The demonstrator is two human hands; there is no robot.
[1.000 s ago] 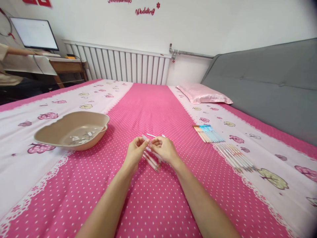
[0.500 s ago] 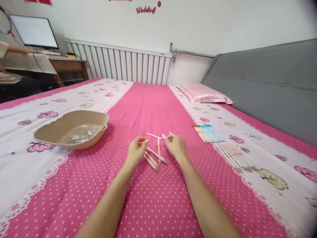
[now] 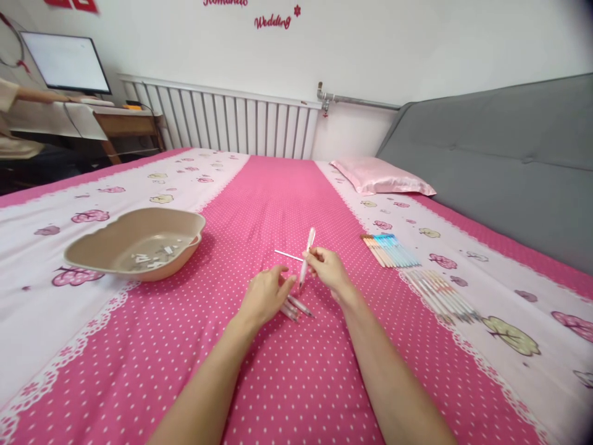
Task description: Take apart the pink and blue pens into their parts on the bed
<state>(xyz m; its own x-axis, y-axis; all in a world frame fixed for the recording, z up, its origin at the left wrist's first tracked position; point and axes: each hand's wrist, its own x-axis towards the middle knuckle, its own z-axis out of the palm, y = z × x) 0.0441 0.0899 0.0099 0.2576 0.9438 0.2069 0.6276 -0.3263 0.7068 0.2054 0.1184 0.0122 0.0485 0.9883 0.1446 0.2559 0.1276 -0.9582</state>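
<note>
A pale pink pen (image 3: pixel 304 272) stands nearly upright in my right hand (image 3: pixel 327 269), pinched between thumb and fingers, its dark tip pointing down. My left hand (image 3: pixel 269 290) is just to its left with thumb and fingers apart, hovering over or touching several pale pink pens (image 3: pixel 300 306) on the bed; the hand hides their rear ends. Behind the hands lies a thin white stick (image 3: pixel 288 254), perhaps a refill, its right end near my right fingers.
At the left sits a beige basin (image 3: pixel 134 272) with small white and grey pieces inside. Rows of blue and orange pens (image 3: pixel 389 250) and pale pens (image 3: pixel 442 295) lie to the right. Farther back are a pink pillow (image 3: pixel 382 176) and a person's arm (image 3: pixel 41 94) at a desk.
My right hand has lifted the pen that lay between my hands and tilted it upright. My left hand has shifted slightly right and down, its fingers now spread over the other pens.
</note>
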